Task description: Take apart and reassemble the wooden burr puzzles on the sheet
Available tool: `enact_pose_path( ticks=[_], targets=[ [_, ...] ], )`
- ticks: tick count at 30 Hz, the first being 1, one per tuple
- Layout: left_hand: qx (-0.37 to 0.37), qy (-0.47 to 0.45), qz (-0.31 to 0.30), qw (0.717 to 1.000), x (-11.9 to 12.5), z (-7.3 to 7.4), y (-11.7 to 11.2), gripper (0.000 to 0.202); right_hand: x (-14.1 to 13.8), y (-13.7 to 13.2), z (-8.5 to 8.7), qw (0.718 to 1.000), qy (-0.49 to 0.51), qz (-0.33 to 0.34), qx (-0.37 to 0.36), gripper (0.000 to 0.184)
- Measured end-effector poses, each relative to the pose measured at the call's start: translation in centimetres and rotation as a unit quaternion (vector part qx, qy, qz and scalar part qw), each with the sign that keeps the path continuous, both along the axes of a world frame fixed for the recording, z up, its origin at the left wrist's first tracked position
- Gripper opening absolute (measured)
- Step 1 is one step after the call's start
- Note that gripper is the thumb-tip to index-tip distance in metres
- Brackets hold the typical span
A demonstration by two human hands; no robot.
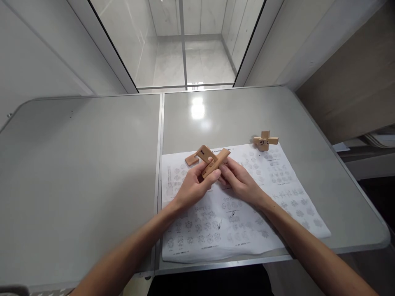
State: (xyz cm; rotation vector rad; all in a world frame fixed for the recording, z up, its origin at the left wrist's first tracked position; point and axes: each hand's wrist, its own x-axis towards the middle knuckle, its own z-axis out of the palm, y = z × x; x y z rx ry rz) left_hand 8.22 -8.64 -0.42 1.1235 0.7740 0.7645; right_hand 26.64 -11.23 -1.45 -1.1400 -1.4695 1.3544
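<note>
My left hand and my right hand meet over a printed instruction sheet, both closed on a pair of crossed wooden puzzle pieces. One of the held pieces bears a dark handwritten mark on its top face. A single loose wooden piece lies flat on the sheet just left of my hands. Farther right, at the sheet's top edge, stands a small assembled wooden cross with a dark mark on it.
The grey folding table has a metal seam down its middle and a rounded right corner. Glass panels and white frames rise behind it. A brown wall panel and some stacked papers are at the right.
</note>
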Motion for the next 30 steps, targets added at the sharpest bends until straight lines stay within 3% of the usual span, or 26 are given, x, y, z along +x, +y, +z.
enact_pose_path(
  ticks=[9, 26, 30],
  targets=[
    [0.019, -0.017, 0.000, 1.000, -0.11, 0.05, 0.05, 0.048, 0.16, 0.09, -0.03, 0.999, 0.049, -0.008, -0.016, 0.034],
    [0.033, 0.003, 0.005, 0.999, -0.16, 0.27, 0.06, 0.050, 0.12, 0.12, -0.13, 0.997, 0.076, -0.006, -0.011, 0.033],
    [0.079, 0.029, 0.067, 0.994, -0.41, 0.01, 0.15, 0.053, 0.22, 0.35, 0.24, 0.993, 0.111, -0.045, -0.011, 0.032]
  ],
)
